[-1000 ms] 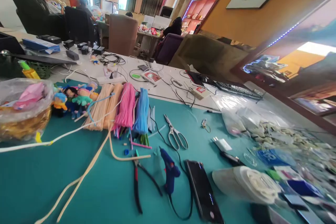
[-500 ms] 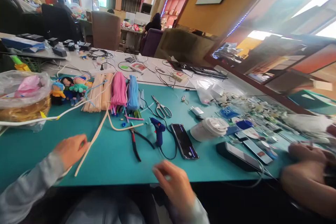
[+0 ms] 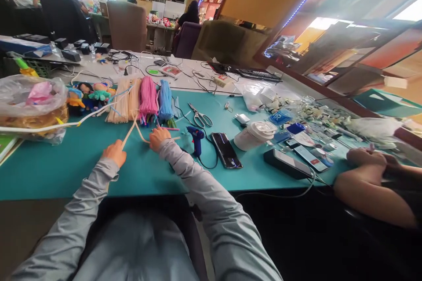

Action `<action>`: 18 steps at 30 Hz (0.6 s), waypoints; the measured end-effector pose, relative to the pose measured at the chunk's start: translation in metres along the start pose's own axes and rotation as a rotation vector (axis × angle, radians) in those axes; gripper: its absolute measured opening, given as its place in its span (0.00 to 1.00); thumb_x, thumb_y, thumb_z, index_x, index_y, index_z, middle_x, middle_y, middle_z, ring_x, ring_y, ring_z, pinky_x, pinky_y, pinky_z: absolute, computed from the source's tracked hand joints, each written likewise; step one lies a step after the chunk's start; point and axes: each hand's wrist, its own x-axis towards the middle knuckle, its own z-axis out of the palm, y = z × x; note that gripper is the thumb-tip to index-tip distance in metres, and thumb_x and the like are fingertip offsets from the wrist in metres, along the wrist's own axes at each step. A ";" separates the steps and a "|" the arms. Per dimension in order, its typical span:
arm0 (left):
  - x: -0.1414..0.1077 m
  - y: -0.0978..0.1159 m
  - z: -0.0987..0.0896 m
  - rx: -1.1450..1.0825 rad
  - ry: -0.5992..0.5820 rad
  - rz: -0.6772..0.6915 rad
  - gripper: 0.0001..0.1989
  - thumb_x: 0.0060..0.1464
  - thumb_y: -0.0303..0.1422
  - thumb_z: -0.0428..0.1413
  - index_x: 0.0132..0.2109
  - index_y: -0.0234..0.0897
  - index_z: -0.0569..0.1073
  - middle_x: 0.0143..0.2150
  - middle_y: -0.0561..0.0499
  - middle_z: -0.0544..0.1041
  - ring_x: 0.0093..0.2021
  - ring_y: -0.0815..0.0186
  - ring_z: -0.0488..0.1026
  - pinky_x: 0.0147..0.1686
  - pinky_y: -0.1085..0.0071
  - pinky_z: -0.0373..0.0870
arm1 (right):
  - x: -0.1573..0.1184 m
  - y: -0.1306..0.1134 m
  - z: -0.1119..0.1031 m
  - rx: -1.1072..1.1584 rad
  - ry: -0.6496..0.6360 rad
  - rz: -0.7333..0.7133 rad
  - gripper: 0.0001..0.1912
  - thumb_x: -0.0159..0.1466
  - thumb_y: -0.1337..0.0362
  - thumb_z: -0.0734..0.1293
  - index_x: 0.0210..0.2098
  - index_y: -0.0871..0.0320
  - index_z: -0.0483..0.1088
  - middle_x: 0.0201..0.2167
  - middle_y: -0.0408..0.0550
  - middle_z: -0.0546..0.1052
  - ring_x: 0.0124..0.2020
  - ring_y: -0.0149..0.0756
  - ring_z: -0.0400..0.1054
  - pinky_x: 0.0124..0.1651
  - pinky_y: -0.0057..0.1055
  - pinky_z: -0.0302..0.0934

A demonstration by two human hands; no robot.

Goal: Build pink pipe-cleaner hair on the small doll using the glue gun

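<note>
My left hand (image 3: 114, 153) is closed around the lower part of a cream pipe cleaner (image 3: 129, 134), which slants up to the cream bundle. My right hand (image 3: 159, 138) has its fingers curled down over a second, curved cream pipe cleaner (image 3: 140, 132), whose far end shows past the hand. What these fingers grip is hidden. The pliers are almost wholly covered by my right hand and sleeve. Just behind stand bundles of pipe cleaners: cream (image 3: 119, 102), pink (image 3: 148, 100) and blue (image 3: 165, 102). A blue glue gun (image 3: 197, 139) is to the right of my right hand.
Scissors (image 3: 199, 116), a phone (image 3: 227, 150), a lidded white cup (image 3: 255, 136) and a dark box-shaped device (image 3: 286, 164) lie rightward. Another person's hands (image 3: 365, 160) rest at the far right. A plastic bag (image 3: 33, 105) and small dolls (image 3: 87, 96) sit left. A white cable (image 3: 79, 123) crosses there.
My right hand has moved forward and left from the table's front edge to the curved pipe cleaner, covering the pliers. My left hand has moved forward and right along its pipe cleaner. The view has shifted.
</note>
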 end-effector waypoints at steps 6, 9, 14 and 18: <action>-0.025 -0.011 -0.002 -0.537 -0.033 -0.041 0.08 0.44 0.27 0.50 0.36 0.40 0.65 0.20 0.59 0.66 0.13 0.70 0.63 0.13 0.74 0.57 | -0.049 0.003 -0.021 0.041 0.114 0.022 0.13 0.66 0.69 0.60 0.47 0.64 0.73 0.41 0.57 0.80 0.43 0.44 0.73 0.43 0.34 0.60; -0.044 -0.007 0.007 -0.834 -0.040 -0.008 0.10 0.43 0.29 0.52 0.35 0.40 0.62 0.23 0.61 0.66 0.11 0.77 0.55 0.10 0.79 0.48 | -0.080 0.000 -0.019 0.068 0.173 0.008 0.12 0.66 0.70 0.60 0.46 0.61 0.72 0.39 0.52 0.79 0.42 0.41 0.72 0.42 0.31 0.58; -0.075 0.005 0.034 -1.189 -0.101 0.028 0.15 0.42 0.38 0.60 0.36 0.37 0.65 0.23 0.58 0.71 0.10 0.80 0.51 0.10 0.81 0.40 | -0.115 -0.011 0.016 0.183 0.477 -0.137 0.08 0.64 0.72 0.60 0.37 0.59 0.72 0.29 0.47 0.75 0.33 0.37 0.67 0.40 0.31 0.57; -0.091 0.010 0.054 -1.325 -0.116 0.029 0.20 0.41 0.43 0.64 0.35 0.34 0.69 0.25 0.51 0.77 0.09 0.82 0.48 0.08 0.82 0.39 | -0.132 -0.015 0.044 0.167 0.692 -0.321 0.09 0.65 0.70 0.59 0.32 0.58 0.70 0.25 0.46 0.72 0.30 0.37 0.62 0.37 0.32 0.56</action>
